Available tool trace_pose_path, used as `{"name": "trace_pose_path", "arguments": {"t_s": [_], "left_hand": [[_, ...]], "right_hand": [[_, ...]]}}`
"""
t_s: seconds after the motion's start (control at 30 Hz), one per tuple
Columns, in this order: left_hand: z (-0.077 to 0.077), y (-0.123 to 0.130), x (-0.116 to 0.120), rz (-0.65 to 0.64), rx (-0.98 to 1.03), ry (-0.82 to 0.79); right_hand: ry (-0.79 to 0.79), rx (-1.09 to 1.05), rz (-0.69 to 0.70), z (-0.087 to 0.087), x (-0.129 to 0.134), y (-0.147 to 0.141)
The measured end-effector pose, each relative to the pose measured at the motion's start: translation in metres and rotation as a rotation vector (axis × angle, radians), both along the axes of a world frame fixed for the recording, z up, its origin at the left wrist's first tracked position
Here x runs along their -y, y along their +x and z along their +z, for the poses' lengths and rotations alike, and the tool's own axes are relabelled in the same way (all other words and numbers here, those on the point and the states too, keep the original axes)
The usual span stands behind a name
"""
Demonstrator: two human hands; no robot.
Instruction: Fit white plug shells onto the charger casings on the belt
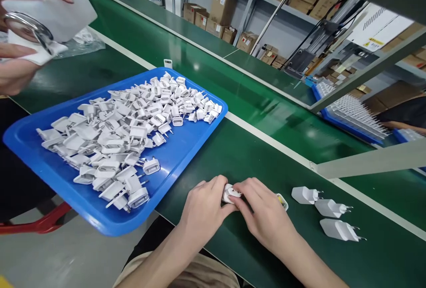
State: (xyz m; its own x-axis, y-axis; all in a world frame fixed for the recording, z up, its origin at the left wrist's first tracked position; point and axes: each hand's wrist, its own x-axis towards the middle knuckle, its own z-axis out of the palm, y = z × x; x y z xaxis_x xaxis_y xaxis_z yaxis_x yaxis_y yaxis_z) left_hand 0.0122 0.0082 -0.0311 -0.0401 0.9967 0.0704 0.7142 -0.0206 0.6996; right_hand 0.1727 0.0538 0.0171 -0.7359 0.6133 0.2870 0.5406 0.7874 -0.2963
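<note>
Your forearms (159, 254) come in closest to the camera, and over the bench (259, 159) they meet at a small white piece (229, 193). Your left hand (204, 203) grips it from the left, and your right hand (266, 212) pinches it from the right, so it sits between both sets of fingertips, neither hand clearly nearer. What shows of it slants slightly down toward your right fingers, but too much is covered to be sure of its long axis. Beyond your right hand lie three chargers (339, 229), roughly lengthwise across your view, their pins pointing right. The blue tray (115, 229) of loose plugs (111, 146) is on your left, apart from your left hand. A white housing (284, 202) with something yellow inside peeks out past your right hand, which hides most of it. The underside of your piece is out of sight, and you can't make out its pins. At upper left, the frame cuts off a co-worker's hands (16, 72).
</note>
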Motion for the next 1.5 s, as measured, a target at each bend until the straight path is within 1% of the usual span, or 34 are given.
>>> {"name": "trace_pose_path", "arguments": {"t_s": [0.17,0.33,0.43,0.53,0.63,0.73,0.83,0.93,1.0,1.07,1.17,1.3,1.4,1.5], "left_hand": [[-0.006,-0.002,0.001,-0.026,-0.005,0.045],[-0.006,-0.002,0.001,-0.033,-0.007,0.058],[-0.004,-0.002,-0.001,-0.028,-0.014,0.043],[-0.001,-0.003,-0.001,-0.037,-0.033,0.028],[-0.002,-0.004,0.001,-0.053,-0.055,0.028],[-0.006,-0.004,0.002,-0.048,-0.06,0.041],[-0.01,-0.004,0.001,-0.027,-0.005,0.031],[-0.011,-0.006,0.001,-0.013,0.048,0.021],[-0.01,-0.007,0.002,-0.012,0.051,0.028],[-0.009,-0.007,0.002,-0.016,0.051,0.045],[-0.009,-0.007,0.002,-0.019,0.062,0.056],[-0.009,-0.008,0.001,-0.016,0.077,0.021],[-0.008,-0.008,0.0,-0.015,0.094,-0.007],[-0.009,-0.009,0.0,-0.018,0.099,-0.026]], "right_hand": [[0.035,0.07,-0.042,-0.001,0.006,-0.004],[0.118,0.181,-0.09,-0.001,0.008,-0.01],[0.092,0.194,-0.093,-0.001,0.008,-0.011],[0.073,0.214,-0.129,0.0,0.011,-0.012],[0.059,0.322,-0.159,0.006,0.01,-0.016],[0.029,0.51,-0.267,0.02,-0.01,-0.014],[0.04,0.607,-0.4,0.038,-0.039,0.008],[0.034,0.66,-0.455,0.054,-0.053,0.044],[0.024,0.694,-0.491,0.061,-0.052,0.067],[0.013,0.722,-0.531,0.064,-0.047,0.087],[-0.019,0.748,-0.578,0.064,-0.041,0.112],[-0.054,0.779,-0.631,0.063,-0.038,0.142],[-0.059,0.804,-0.662,0.068,-0.035,0.161],[-0.012,0.796,-0.687,0.074,-0.031,0.17]]}}
